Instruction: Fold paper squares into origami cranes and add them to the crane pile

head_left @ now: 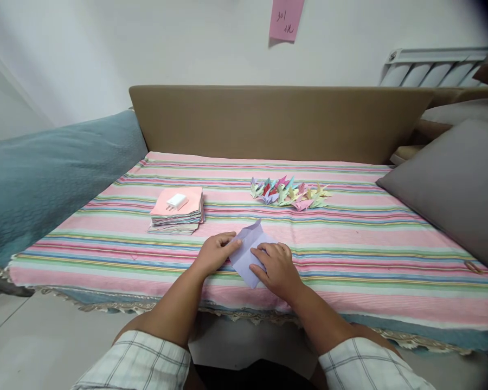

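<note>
A light purple sheet of paper [247,259], partly folded with one flap raised at its far side, is between my hands near the front of the striped cloth. My left hand [218,252] pinches its left edge, thumb on top and the other fingers partly hidden. Across the right part of the sheet lies my right hand [277,269], fingers bent and pressing on the paper. Beyond the hands stand several small folded paper cranes [288,194] in mixed colours. To the left is a stack of square coloured paper [178,216], with a white plug charger [177,202] on top.
The striped pink cloth [117,238] covers the sofa seat, with a brown backrest [276,122] behind. A blue-covered armrest [61,168] bounds the left side, and a grey cushion [451,184] the right. A small brownish object [473,267] lies near that cushion.
</note>
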`<state>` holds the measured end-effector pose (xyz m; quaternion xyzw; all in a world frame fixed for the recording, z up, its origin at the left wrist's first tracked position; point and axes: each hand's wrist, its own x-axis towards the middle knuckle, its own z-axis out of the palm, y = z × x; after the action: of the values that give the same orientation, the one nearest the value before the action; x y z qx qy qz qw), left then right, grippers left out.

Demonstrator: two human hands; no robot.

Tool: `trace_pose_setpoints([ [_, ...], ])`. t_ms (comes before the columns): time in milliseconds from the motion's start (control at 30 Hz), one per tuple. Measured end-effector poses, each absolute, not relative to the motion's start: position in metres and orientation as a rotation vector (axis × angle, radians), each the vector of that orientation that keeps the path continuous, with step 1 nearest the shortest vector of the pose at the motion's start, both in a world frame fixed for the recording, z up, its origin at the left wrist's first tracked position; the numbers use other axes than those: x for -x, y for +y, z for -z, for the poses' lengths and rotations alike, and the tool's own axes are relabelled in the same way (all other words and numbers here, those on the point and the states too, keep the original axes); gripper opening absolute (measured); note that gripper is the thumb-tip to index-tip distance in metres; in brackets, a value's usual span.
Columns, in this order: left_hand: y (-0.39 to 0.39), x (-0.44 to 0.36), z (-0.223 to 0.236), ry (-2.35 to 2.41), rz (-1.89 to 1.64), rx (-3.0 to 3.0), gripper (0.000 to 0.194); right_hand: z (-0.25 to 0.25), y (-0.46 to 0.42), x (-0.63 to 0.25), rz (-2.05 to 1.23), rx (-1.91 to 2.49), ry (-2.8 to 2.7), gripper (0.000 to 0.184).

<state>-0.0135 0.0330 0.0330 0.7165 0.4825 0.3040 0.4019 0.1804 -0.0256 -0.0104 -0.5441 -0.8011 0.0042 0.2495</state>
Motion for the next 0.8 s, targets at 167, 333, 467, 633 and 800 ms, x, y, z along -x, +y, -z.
trace_pose_setpoints([
  [167, 0.031, 0.020, -0.029, 1.519, -0.566, -2.095, 0.070, 0.010, -0.027, -0.180, -0.002, 1.498, -2.188, 0.038],
  [333, 0.022, 0.007, -0.020, 1.615, -0.568, -2.138, 0.050, 0.011, -0.024, -0.180, 0.060, 1.523, -2.145, 0.038],
  [467, 0.019, -0.007, -0.016, 1.689, -0.636, -2.095, 0.040, 0.009, -0.022, -0.182, 0.111, 1.551, -2.035, 0.033],
  [633, 0.019, -0.016, -0.017, 1.784, -0.644, -2.087, 0.041, 0.008, -0.023, -0.181, 0.090, 1.601, -2.026, 0.027],
  [800, 0.017, -0.014, -0.017, 1.745, -0.635, -2.111, 0.042, 0.009, -0.020, -0.182, 0.068, 1.635, -2.053, 0.027],
])
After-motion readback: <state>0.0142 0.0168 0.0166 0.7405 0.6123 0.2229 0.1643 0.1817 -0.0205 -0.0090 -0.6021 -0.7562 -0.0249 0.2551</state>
